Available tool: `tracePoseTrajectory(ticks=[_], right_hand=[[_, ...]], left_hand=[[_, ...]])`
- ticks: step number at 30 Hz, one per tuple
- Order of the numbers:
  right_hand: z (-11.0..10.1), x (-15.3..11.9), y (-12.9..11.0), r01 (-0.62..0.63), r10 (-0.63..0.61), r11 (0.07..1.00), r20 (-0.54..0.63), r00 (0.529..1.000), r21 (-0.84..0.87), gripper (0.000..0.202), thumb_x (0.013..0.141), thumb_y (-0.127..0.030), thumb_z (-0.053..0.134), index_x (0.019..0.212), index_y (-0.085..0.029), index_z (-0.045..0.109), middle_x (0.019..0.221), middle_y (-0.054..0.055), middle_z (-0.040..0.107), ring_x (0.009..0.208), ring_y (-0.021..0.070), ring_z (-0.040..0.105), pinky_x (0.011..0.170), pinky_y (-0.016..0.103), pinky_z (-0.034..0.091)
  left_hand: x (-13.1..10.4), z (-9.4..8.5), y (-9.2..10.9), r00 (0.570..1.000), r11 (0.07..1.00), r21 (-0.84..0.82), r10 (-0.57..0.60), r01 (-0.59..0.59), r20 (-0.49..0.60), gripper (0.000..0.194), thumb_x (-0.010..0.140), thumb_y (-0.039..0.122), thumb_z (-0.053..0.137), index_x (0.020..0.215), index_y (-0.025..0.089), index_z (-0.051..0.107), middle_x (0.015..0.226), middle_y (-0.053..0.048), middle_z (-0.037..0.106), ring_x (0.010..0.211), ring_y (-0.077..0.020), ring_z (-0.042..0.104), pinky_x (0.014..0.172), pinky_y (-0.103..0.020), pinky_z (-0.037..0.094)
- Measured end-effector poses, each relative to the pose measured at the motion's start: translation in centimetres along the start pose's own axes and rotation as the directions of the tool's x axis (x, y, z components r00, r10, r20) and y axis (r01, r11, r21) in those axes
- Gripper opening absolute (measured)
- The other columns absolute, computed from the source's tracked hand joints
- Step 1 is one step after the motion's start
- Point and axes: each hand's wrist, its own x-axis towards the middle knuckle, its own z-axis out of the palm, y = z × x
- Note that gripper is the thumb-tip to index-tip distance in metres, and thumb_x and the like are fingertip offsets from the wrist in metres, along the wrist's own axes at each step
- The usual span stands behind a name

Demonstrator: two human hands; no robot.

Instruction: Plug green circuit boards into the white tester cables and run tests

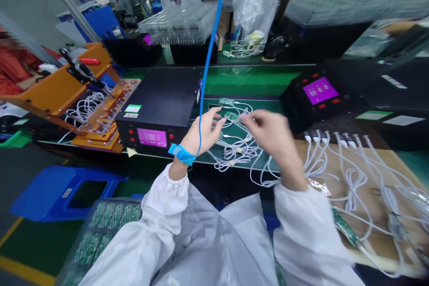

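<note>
My left hand (pixel 208 132), with a blue wrist strap (pixel 181 154), reaches in from the left with fingers and thumb apart. Its fingertips are beside the left end of a small green circuit board (pixel 231 116); whether they touch it I cannot tell. At the board's right end, my right hand (pixel 268 132) pinches what looks like the plug end of a white cable (pixel 250 136), partly hidden and blurred. Another circuit board (pixel 227 101) with a cable plugged in lies just behind. Coiled white cables (pixel 234 154) lie in front of both hands.
Black testers with purple screens stand left (pixel 157 98) and right (pixel 335 85). An orange clamp fixture (pixel 97 98) is far left. More plugged-in cables (pixel 351 178) spread over cardboard at right. A tray of boards (pixel 100 232) and a blue stool (pixel 63 187) are low left. Co-workers stand beyond.
</note>
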Motion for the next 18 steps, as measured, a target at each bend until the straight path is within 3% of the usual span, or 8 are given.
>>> tracePoseTrajectory(ticks=[3, 5, 8, 11, 15, 18], right_hand=[[2.7, 2.0, -0.8, -0.036, 0.099, 0.971, 0.258, 0.961, -0.237, 0.023, 0.099, -0.035, 0.065, 0.095, -0.018, 0.080, 0.096, 0.013, 0.079, 0.097, 0.0276, 0.073, 0.084, 0.036, 0.054], [4.9, 2.6, -1.0, -0.033, 0.141, 0.943, 0.305, 0.942, -0.332, 0.021, 0.096, -0.033, 0.068, 0.104, -0.018, 0.080, 0.108, 0.016, 0.078, 0.108, 0.0303, 0.072, 0.087, 0.035, 0.052], [7.4, 2.9, -0.8, -0.012, 0.128, 0.936, 0.308, 0.943, -0.352, 0.022, 0.096, -0.031, 0.066, 0.112, -0.019, 0.076, 0.113, 0.015, 0.078, 0.111, 0.0300, 0.072, 0.086, 0.033, 0.051], [8.3, 2.8, -0.3, -0.004, 0.106, 0.951, 0.312, 0.944, -0.309, 0.019, 0.094, -0.023, 0.065, 0.112, -0.020, 0.071, 0.109, 0.013, 0.078, 0.106, 0.0279, 0.072, 0.083, 0.031, 0.050], [7.8, 2.7, 0.7, -0.009, 0.046, 0.990, 0.270, 0.962, -0.138, 0.019, 0.092, -0.013, 0.062, 0.109, -0.020, 0.068, 0.109, 0.010, 0.075, 0.104, 0.0254, 0.070, 0.084, 0.031, 0.049], [6.7, 2.3, 1.6, 0.038, -0.050, 0.996, 0.142, 0.989, 0.080, 0.018, 0.094, -0.013, 0.057, 0.108, -0.019, 0.067, 0.110, 0.009, 0.070, 0.104, 0.0221, 0.066, 0.091, 0.033, 0.050]], left_hand=[[-0.9, 0.0, -0.3, 0.998, 0.996, -0.051, -0.067, 0.066, -0.012, 0.038, 0.099, 0.030, 0.057, 0.133, 0.013, 0.060, 0.116, -0.015, 0.075, 0.093, -0.0207, 0.075, 0.075, -0.029, 0.062], [-1.2, 0.1, -0.7, 0.997, 0.993, -0.089, -0.083, 0.083, 0.004, 0.035, 0.099, 0.030, 0.058, 0.130, 0.014, 0.062, 0.111, -0.013, 0.075, 0.090, -0.0200, 0.076, 0.071, -0.027, 0.062], [-1.5, 0.2, -1.5, 0.995, 0.984, -0.150, -0.099, 0.101, 0.021, 0.033, 0.097, 0.030, 0.060, 0.127, 0.016, 0.064, 0.106, -0.011, 0.076, 0.089, -0.0196, 0.076, 0.072, -0.028, 0.063], [-1.4, 0.4, -2.0, 0.992, 0.969, -0.215, -0.123, 0.121, 0.004, 0.031, 0.094, 0.030, 0.064, 0.123, 0.017, 0.066, 0.104, -0.010, 0.076, 0.085, -0.0198, 0.076, 0.070, -0.028, 0.063], [-1.3, 0.7, -2.0, 0.985, 0.935, -0.325, -0.168, 0.145, -0.044, 0.026, 0.089, 0.032, 0.072, 0.111, 0.018, 0.071, 0.092, -0.008, 0.074, 0.078, -0.0202, 0.074, 0.060, -0.026, 0.059], [-1.1, 1.1, -2.2, 0.968, 0.934, -0.314, -0.218, 0.170, -0.127, 0.021, 0.088, 0.036, 0.073, 0.097, 0.019, 0.068, 0.081, -0.004, 0.068, 0.066, -0.0178, 0.068, 0.053, -0.025, 0.052]])
